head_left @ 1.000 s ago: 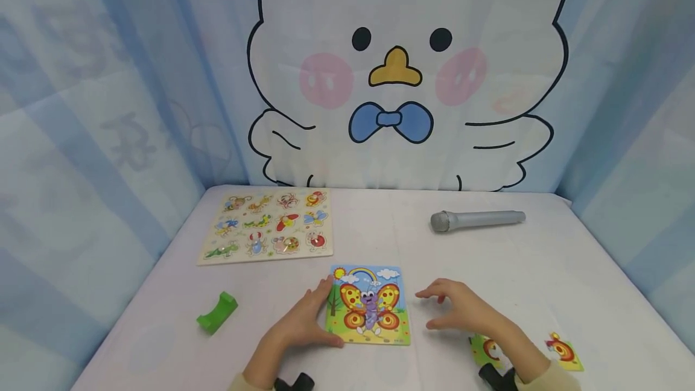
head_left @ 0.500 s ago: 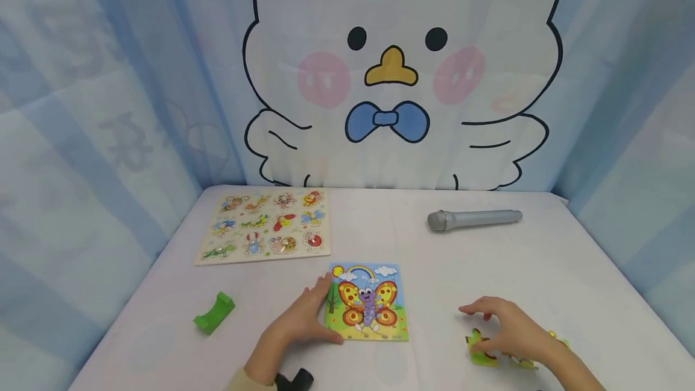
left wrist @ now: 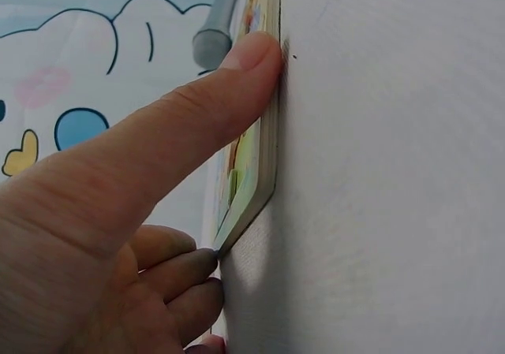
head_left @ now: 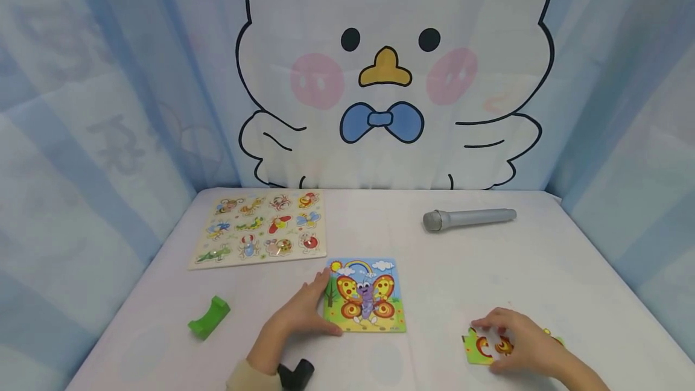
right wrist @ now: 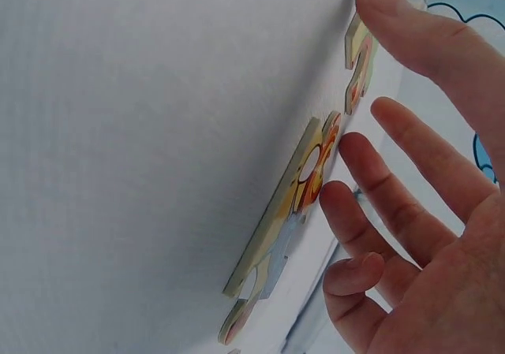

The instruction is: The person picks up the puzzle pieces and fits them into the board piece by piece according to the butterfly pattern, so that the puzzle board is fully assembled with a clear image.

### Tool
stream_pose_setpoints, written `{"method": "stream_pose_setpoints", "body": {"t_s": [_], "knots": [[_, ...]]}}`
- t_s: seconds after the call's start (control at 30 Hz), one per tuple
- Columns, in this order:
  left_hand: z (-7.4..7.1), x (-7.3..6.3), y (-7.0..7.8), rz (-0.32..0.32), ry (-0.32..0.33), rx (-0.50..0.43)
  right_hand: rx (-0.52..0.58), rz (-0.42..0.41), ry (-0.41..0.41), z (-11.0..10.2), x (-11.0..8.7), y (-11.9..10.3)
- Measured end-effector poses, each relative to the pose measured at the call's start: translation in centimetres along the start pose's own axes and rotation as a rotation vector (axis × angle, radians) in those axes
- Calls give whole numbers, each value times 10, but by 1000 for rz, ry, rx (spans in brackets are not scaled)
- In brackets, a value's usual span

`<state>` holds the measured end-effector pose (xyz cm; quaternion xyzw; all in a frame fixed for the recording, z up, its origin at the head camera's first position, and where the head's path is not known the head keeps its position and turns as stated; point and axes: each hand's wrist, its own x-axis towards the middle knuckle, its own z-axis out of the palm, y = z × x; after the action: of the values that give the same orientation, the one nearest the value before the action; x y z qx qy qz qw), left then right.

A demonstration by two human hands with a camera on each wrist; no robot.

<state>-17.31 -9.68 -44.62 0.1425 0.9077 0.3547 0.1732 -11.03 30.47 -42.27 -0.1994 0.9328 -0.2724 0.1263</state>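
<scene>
A square jigsaw puzzle (head_left: 365,295) with a butterfly picture lies flat in the middle of the table. My left hand (head_left: 304,312) holds its near left corner, the thumb along the near edge and the fingertips at the left side. The left wrist view shows that thumb pressed on the puzzle's edge (left wrist: 268,149). To the right, my right hand (head_left: 523,343) hovers low over loose puzzle pieces (head_left: 473,352), thumb and fingers spread apart. In the right wrist view its thumb tip overlaps one piece (right wrist: 359,50), and a larger piece (right wrist: 276,220) lies below the fingers.
A wooden insect puzzle board (head_left: 260,228) lies at the back left. In front of it is a green arched block (head_left: 209,317). A grey toy microphone (head_left: 469,219) lies at the back right. A curtain with a cartoon bird (head_left: 391,155) rises behind the table.
My right hand has moved right and toward me, from beside the butterfly puzzle to over the loose pieces. The left hand stays at the puzzle's corner. The head view has shifted slightly.
</scene>
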Motion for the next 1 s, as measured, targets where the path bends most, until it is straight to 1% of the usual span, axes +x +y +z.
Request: {"method": "stream_pose_setpoints", "body": {"t_s": [0.1,0.2,0.33,0.57,0.73,0.8,0.9,1.0], "knots": [[0,1,-1,-2,1,-2,14,-7,-22,0,0,0],[0,1,-2,13,5,0,30,-33,-30,2,1,1],[0,-1,-5,31,12,6,24,-61,-14,5,2,2],[-1,-1,-4,35,17,-3,6,-25,-6,7,4,0],[-1,-2,-4,36,17,-7,9,-56,-5,6,5,-2],[-1,-2,-4,39,16,-8,6,-57,-11,7,6,-3],[-2,-2,-4,53,17,-10,-9,-45,-16,7,9,-6],[-2,-2,-4,68,19,-6,-26,-60,-9,9,14,-11]]}}
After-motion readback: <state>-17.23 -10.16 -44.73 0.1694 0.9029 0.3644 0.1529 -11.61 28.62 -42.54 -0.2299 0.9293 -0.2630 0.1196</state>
